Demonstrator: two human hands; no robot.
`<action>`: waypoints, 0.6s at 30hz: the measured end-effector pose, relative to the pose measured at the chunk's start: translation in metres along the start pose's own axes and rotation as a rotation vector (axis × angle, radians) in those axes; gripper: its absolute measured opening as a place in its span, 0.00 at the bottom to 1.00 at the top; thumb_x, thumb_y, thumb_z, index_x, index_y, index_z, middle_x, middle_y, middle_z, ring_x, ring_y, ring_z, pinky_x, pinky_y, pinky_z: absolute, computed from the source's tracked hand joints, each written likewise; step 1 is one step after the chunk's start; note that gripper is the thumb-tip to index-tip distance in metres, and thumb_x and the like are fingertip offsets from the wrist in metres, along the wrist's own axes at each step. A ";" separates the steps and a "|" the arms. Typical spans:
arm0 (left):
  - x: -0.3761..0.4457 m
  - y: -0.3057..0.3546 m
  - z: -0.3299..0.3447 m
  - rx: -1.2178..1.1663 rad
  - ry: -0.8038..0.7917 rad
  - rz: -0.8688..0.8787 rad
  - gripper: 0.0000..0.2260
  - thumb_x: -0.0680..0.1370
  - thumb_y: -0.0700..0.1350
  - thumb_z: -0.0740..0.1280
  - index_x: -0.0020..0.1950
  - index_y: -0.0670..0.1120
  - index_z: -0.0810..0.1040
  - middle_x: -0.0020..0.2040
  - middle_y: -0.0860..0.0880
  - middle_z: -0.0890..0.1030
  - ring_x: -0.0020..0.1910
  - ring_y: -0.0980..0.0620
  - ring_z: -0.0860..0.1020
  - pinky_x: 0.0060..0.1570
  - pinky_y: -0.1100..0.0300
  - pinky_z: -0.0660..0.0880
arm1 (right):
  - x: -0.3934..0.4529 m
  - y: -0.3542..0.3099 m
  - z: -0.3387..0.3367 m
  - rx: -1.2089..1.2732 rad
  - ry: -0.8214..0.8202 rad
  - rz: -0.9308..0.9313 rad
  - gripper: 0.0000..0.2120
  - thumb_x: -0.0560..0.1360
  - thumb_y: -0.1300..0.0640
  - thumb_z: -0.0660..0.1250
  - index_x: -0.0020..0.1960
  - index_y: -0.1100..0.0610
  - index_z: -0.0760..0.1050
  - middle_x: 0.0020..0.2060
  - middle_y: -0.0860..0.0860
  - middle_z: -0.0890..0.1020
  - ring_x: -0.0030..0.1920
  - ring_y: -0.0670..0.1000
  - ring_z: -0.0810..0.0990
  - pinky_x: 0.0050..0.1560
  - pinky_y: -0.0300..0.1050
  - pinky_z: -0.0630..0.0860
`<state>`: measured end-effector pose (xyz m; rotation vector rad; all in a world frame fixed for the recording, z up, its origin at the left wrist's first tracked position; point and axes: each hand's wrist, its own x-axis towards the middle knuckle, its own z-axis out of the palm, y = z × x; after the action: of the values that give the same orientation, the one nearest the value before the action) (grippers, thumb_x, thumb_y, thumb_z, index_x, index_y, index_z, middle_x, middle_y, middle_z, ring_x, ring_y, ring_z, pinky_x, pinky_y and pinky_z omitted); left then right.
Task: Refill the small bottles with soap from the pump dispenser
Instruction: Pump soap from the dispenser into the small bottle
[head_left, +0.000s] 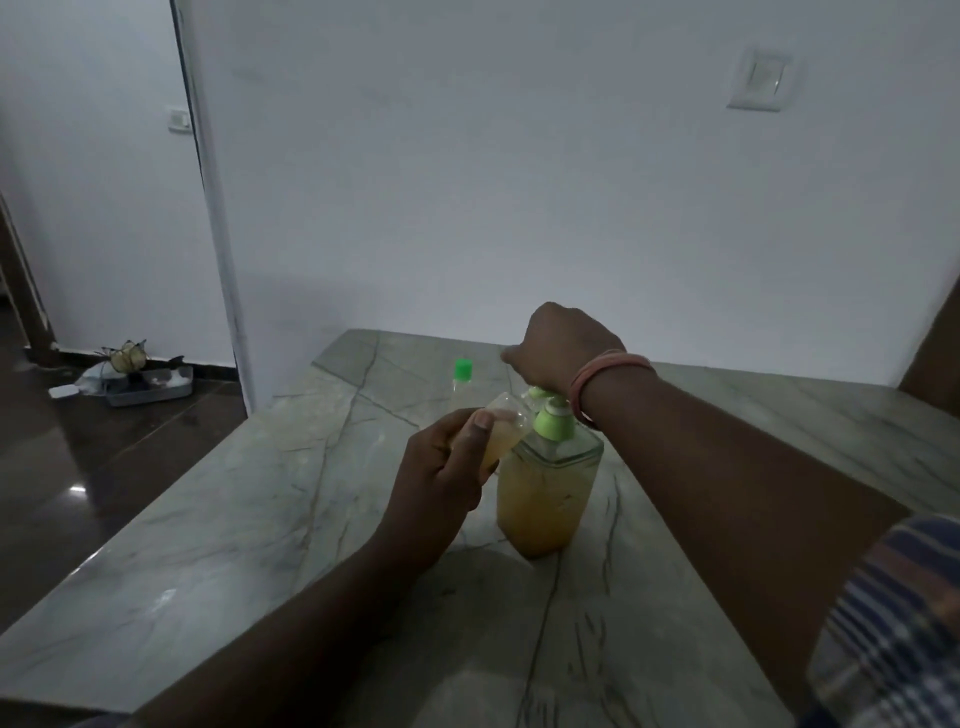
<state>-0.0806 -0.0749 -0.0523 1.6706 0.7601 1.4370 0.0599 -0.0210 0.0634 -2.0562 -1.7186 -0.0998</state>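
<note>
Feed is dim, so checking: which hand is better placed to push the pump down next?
Right. The right hand already sits on the pump dispenser head, while the left hand grips the small bottle tilted at the spout.

The pump dispenser (545, 493) stands on the table (208, 545), near its middle. The right hand (561, 348) rests on top of the pump head, above the dispenser. The left hand (447, 473) sits just left of the dispenser and holds a small bottle (501, 431) tilted, its mouth up against the pump. Behind them, farther back on the table, stands a capped bottle (461, 376). Left of the table, on the floor by the wall, lies a tray (150, 387).
</note>
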 end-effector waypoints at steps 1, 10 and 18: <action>0.000 0.000 0.000 0.004 0.003 -0.001 0.12 0.82 0.55 0.58 0.51 0.59 0.82 0.32 0.50 0.78 0.27 0.54 0.72 0.25 0.61 0.68 | 0.000 0.001 0.000 0.019 0.015 0.007 0.12 0.73 0.51 0.66 0.33 0.55 0.72 0.31 0.51 0.78 0.32 0.53 0.76 0.31 0.40 0.66; 0.000 -0.002 0.000 -0.014 -0.007 -0.011 0.12 0.82 0.57 0.59 0.50 0.60 0.82 0.31 0.49 0.77 0.27 0.54 0.72 0.25 0.61 0.68 | -0.001 -0.001 -0.002 -0.041 -0.019 -0.008 0.11 0.73 0.50 0.66 0.36 0.54 0.72 0.33 0.50 0.77 0.36 0.53 0.78 0.34 0.42 0.69; 0.000 -0.001 -0.002 -0.053 -0.038 0.008 0.13 0.81 0.60 0.61 0.51 0.57 0.82 0.32 0.49 0.77 0.27 0.55 0.72 0.25 0.63 0.68 | -0.005 0.006 0.002 0.050 0.033 0.019 0.12 0.73 0.50 0.67 0.34 0.54 0.72 0.32 0.51 0.78 0.34 0.53 0.78 0.35 0.43 0.72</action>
<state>-0.0824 -0.0743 -0.0531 1.6577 0.6892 1.4156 0.0636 -0.0257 0.0583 -2.0233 -1.6650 -0.0829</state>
